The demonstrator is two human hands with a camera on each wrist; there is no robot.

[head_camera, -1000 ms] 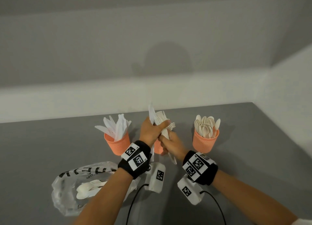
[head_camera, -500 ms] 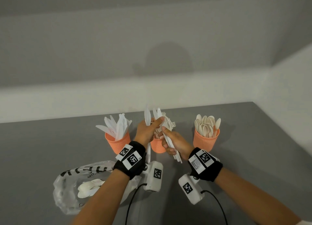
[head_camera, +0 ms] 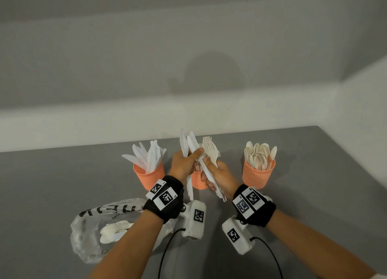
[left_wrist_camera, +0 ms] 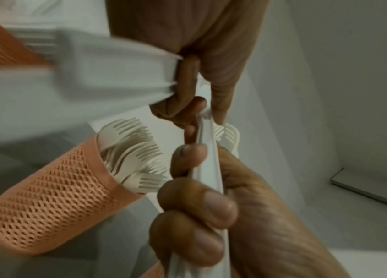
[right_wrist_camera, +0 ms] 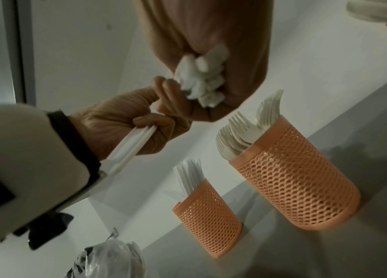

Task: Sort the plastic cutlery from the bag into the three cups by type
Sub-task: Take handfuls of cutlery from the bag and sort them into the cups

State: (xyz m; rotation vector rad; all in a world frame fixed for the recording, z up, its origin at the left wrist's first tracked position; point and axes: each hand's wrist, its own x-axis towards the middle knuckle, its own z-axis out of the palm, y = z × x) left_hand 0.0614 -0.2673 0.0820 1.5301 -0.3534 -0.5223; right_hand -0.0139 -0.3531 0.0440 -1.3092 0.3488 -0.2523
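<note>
Three orange mesh cups stand in a row: the knife cup (head_camera: 148, 175) on the left, the fork cup (head_camera: 198, 182) in the middle behind my hands, the spoon cup (head_camera: 258, 174) on the right. Above the fork cup my left hand (head_camera: 193, 156) grips a few white knives (head_camera: 184, 144) upright, its thumb reaching onto the other bundle. My right hand (head_camera: 206, 174) grips a mixed bundle of forks and knives (head_camera: 210, 153). In the left wrist view the fork cup (left_wrist_camera: 56, 206) lies just below both hands. The right wrist view shows the bundle's handle ends (right_wrist_camera: 202, 80) in my fist.
A clear plastic bag (head_camera: 104, 226) holding white spoons lies on the grey table (head_camera: 314, 195) at the lower left, under my left forearm. White walls close off the table at the back and on the right. Camera cables hang from both wrists.
The hands held one bundle together; now my left hand has drawn knives out of it to the left, and both hands have risen a little above the fork cup.
</note>
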